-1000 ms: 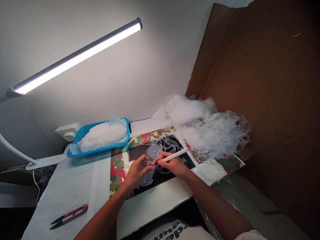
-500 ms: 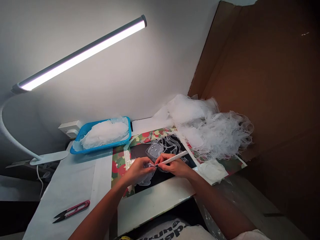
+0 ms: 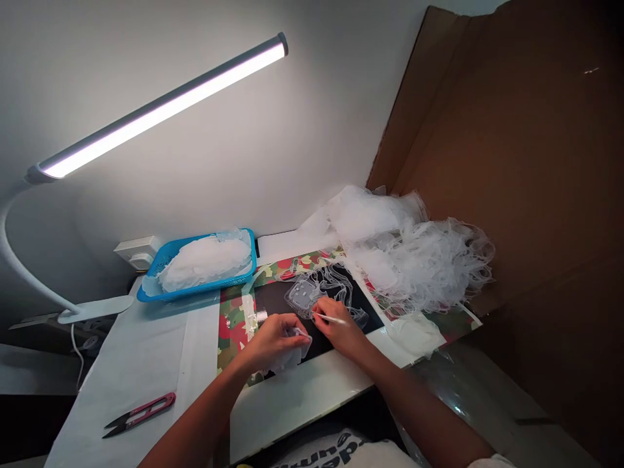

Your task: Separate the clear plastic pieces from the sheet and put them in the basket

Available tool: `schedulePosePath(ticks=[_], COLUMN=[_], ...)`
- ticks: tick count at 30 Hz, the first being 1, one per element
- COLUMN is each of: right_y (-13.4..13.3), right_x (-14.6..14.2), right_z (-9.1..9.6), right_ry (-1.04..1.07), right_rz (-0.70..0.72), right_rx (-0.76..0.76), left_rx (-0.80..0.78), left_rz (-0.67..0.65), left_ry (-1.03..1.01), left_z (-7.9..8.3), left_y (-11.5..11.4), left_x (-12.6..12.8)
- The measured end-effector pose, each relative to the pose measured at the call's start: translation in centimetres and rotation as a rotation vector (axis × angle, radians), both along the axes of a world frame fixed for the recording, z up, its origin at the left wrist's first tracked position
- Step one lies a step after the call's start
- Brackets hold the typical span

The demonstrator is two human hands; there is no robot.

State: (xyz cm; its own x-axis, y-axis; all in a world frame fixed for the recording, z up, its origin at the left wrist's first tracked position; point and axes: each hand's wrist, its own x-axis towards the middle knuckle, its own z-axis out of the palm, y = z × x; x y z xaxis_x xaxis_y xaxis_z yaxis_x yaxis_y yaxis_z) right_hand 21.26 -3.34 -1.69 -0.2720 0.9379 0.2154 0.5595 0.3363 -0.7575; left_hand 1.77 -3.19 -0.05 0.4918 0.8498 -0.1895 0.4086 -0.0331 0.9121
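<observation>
Bunched in my left hand (image 3: pixel 279 339) is a piece of sheer white fabric (image 3: pixel 294 357), hanging below the fingers over the dark board. My right hand (image 3: pixel 337 323) pinches a thin white pen-like tool (image 3: pixel 331 318), its tip end toward the left and too small to make out. The two hands are apart. Just beyond them on the black panel (image 3: pixel 319 344) lies a translucent piece with small pale dots (image 3: pixel 302 294). Loose sheer strips (image 3: pixel 341 286) curl to its right, close to my right hand.
A blue basket (image 3: pixel 146 296) holds white sheer pieces at the back left. Pink-handled thread snips (image 3: pixel 141 414) lie front left. A heap of sheer scraps (image 3: pixel 433 266) sits at right before a cardboard panel (image 3: pixel 511 143). A clamp lamp (image 3: pixel 166 107) arches over the left side.
My hands have parted. The right hand and its tool moved away from the fabric, and the tool now lies flatter. My left hand shifted slightly down and right with the fabric.
</observation>
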Motion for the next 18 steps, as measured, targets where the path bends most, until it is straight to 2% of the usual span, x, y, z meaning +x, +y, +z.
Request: schedulePosePath(ticks=[4,8,11,15,18], right_y=[-0.1,-0.9,-1.4,-2.1,-2.5], right_x=[1.6,2.8,3.3,2.8,1.8], right_z=[0.6,1.2,1.4,1.4,1.1], right_ry=[0.237,0.303,0.322,0.491,0.55], right_rz=[0.05,0.113,0.157,0.237,0.176], right_rx=[-0.233,-0.372,-0.407,-0.445,-0.404], left_rx=[-0.017,0.004,0.01,0.029,0.124], left_rz=[0.086,0.125,0.125,0.179,0.139], left_ry=[-0.154,-0.243,-0.261,-0.218,-0.133], left_z=[0.6,0.4,0.1,-0.4,-0.5], left_y=[-0.4,-0.3,-0.2,-0.2,-0.1], left_x=[0.2,0.2,0.1,0.3,0.3])
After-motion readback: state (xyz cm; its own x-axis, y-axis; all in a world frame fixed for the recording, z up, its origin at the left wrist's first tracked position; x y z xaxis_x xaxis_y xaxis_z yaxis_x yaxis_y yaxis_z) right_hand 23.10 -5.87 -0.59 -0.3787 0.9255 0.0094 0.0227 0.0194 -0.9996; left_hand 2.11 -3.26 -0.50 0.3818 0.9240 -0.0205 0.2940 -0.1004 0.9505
